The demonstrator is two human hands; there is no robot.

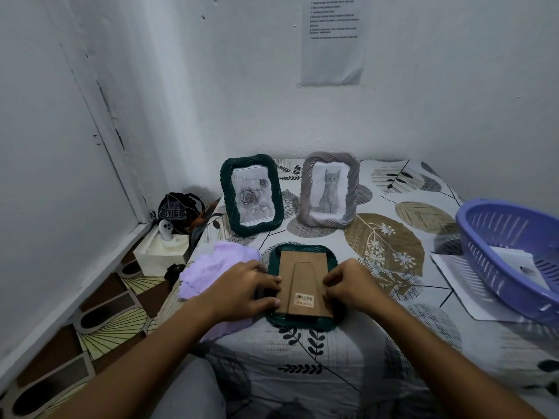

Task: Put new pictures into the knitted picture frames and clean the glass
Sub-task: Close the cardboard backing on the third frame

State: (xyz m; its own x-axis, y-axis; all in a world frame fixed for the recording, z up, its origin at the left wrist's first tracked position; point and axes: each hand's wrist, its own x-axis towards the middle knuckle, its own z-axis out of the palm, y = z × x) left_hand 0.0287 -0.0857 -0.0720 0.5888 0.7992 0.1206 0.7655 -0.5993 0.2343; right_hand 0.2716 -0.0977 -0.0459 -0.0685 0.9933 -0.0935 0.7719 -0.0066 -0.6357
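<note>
I see a dark green knitted frame lying face-down on the leaf-print sheet, its brown cardboard back up. My left hand and right hand pinch the board's side edges. Behind stand a green rope-textured frame and a grey one; a fluffy lilac cloth lies left.

Under my hands, the brown cardboard back of the face-down green frame carries a small sticker: a barcode on top, and below it what looks like "200", though that's too small for me to be sure. Far off on the wall, a printed sheet shows numbered lines, too blurred to read. The rose picture in the far left frame has faint lettering along its top, unreadable.
</note>
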